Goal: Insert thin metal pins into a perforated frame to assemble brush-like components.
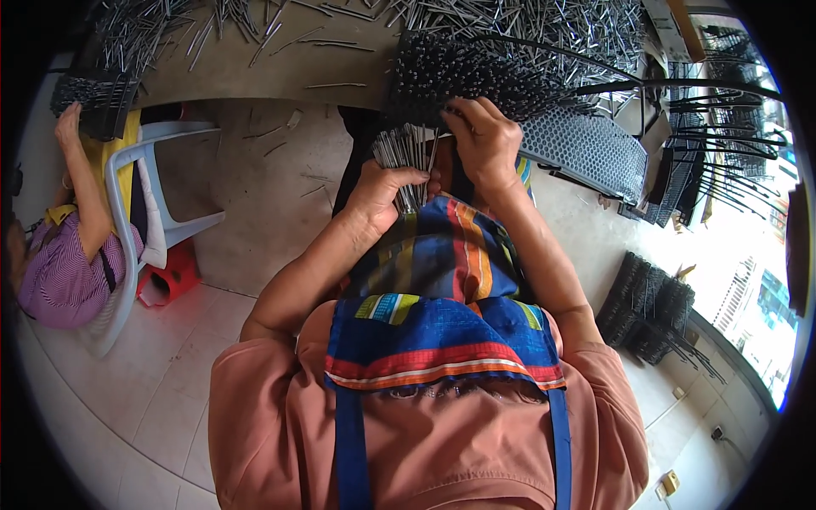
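Observation:
My left hand is wrapped round a fanned bundle of thin metal rods, held upright above my lap. One rod leans out of the bundle on its right side. My right hand is just to the right of it, with fingers curled and thumb and forefinger together at the near edge of a dark rack packed with standing rods. Whatever sits between those fingertips is too small to make out. A striped apron covers my lap below both hands.
Loose metal rods lie heaped across the brown table. A perforated metal panel slopes down right of the rack. Black racks with long prongs stand at right, more on the floor. At left, another person sits on a pale plastic chair.

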### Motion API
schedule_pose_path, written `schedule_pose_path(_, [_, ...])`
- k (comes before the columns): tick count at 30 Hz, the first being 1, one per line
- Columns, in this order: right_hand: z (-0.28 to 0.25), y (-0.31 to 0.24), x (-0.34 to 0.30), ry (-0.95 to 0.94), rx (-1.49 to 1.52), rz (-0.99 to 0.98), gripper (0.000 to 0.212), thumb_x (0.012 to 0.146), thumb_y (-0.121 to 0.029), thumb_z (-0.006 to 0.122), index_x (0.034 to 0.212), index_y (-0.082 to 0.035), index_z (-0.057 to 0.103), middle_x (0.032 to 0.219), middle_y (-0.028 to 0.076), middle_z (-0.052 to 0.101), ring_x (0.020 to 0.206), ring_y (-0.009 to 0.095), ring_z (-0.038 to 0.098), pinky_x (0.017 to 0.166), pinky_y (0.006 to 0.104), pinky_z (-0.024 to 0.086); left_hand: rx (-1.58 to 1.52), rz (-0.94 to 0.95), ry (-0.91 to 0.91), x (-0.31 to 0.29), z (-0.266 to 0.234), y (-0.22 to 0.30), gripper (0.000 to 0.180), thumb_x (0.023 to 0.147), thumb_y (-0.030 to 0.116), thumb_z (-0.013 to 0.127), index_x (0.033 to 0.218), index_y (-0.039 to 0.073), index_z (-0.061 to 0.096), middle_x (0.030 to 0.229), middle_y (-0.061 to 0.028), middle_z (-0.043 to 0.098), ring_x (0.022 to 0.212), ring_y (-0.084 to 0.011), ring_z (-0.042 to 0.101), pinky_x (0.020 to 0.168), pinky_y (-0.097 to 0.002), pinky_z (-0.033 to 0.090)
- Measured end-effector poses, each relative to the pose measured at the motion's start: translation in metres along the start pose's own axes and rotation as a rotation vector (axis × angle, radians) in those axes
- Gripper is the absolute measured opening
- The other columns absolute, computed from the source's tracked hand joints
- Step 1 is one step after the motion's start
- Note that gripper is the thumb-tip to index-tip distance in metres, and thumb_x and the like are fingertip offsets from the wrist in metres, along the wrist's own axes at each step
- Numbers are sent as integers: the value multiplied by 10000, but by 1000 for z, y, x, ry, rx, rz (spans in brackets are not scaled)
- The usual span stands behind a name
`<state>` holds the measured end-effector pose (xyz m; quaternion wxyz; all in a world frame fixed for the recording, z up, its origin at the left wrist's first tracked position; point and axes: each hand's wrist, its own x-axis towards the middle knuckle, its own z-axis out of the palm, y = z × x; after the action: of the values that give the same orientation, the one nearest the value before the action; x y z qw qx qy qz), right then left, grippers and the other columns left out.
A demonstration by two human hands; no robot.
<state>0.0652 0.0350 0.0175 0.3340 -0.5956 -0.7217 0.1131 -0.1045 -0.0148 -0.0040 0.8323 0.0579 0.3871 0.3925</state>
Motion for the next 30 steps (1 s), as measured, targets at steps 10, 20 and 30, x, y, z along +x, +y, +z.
schedule_pose_path(10, [-26,2,-26,-342,986,907,47,824,-10,687,798,19,662,643,13,612,473,35,452,408,210,284,183,30,74,-1,7,-9,274,738,-59,689,1006,-13,665,846,-108,701,714,-205,689,622,-341,575])
schedule_pose_path(20, [-15,18,9,289,616,264,89,750,51,733,819,6,700,740,5,620,646,42,523,586,196,406,366,-13,69,-22,-2,-30,257,745,-90,651,998,-45,658,848,-135,708,730,-219,699,672,-335,585])
schedule_pose_path(30, [-17,14,6,234,532,201,103,758,72,719,839,9,708,771,3,641,703,44,566,636,182,436,202,9,129,-11,8,-24,243,739,-102,625,977,-61,651,850,-167,704,718,-253,703,639,-355,597])
